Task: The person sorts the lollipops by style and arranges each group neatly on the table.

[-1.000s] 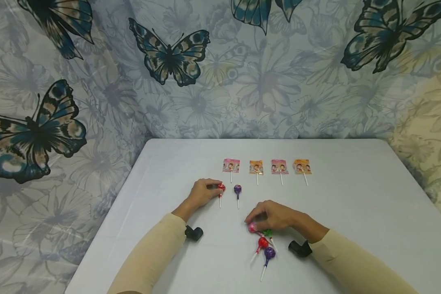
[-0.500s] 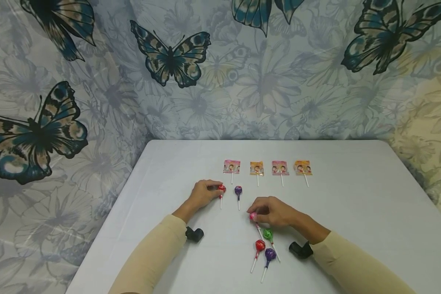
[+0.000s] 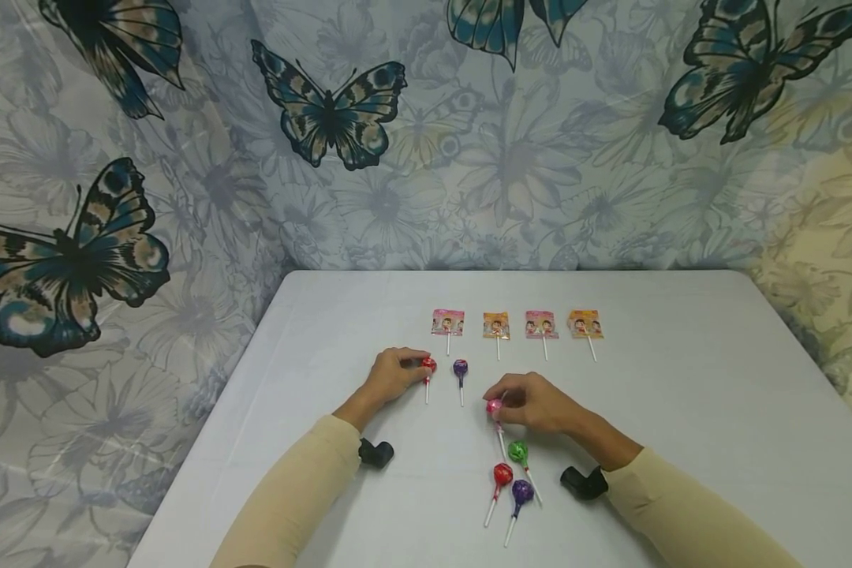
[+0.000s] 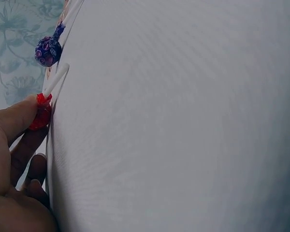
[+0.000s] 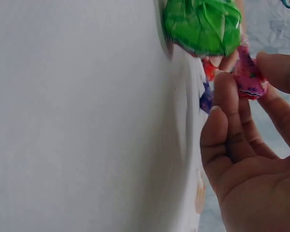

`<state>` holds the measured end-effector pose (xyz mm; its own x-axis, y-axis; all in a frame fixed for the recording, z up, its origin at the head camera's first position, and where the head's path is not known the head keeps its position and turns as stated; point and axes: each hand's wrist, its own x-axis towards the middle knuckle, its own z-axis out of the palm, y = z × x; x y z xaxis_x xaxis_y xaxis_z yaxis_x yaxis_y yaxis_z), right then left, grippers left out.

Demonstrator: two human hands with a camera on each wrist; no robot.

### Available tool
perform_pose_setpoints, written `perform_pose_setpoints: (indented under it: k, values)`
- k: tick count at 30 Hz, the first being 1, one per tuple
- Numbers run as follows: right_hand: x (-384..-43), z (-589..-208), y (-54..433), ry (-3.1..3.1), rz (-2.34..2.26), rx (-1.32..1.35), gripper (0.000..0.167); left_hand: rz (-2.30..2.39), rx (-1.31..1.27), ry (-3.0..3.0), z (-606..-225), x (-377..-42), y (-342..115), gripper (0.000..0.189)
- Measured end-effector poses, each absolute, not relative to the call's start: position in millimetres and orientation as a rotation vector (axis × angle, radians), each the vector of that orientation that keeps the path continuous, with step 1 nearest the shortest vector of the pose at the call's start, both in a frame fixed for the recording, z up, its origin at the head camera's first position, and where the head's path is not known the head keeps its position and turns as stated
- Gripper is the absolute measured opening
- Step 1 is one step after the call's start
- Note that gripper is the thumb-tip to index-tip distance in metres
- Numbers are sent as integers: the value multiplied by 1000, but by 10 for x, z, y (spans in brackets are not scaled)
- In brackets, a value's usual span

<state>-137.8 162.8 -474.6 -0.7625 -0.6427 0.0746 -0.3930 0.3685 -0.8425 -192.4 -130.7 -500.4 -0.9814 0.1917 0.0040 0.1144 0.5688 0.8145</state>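
My left hand pinches the head of a red lollipop between thumb and finger, its white stick pointing toward me on the table. Just right of it lies a purple lollipop. With thumb and fingertips my right hand holds a pink lollipop by its wrapped head, the stick slanting down toward me. Close below that hand are a green lollipop, a second red lollipop and a second purple lollipop, loosely bunched. In the right wrist view the green head looms large.
Along the back of the white table runs a row of flat-wrapped lollipops: a pink one, an orange one, another pink one and another orange one. Behind the table hangs a butterfly-patterned cloth.
My right hand has drawn the pink lollipop away from the bunch, toward the back of the table. The red lollipop in the bunch shifted slightly left. My left hand stays on its red lollipop.
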Motion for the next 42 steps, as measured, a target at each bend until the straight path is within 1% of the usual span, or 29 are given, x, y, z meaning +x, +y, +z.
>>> perform_pose_setpoints:
  k: [5,14,18,29,42]
  values:
    - [-1402,-4726,1646,2407,-1385,-909,23,1388,268,2704,-4991,-1918,-1308,27]
    - [-1439,-4666,1657,2508,-1428,-758,27,1371,301,2695,-5002,-1923,-1308,29]
    - [-1477,-4649,1669,2570,-1445,-713,24,1371,300,2700,-5009,-1928,-1308,29]
    - [-1617,-4728,1699,2635,-1471,-615,23,1380,311,2694,-5024,-1928,-1314,29]
    - [-1740,-4774,1660,2697,-1372,-526,24,1366,311,2716,-5001,-1936,-1315,29]
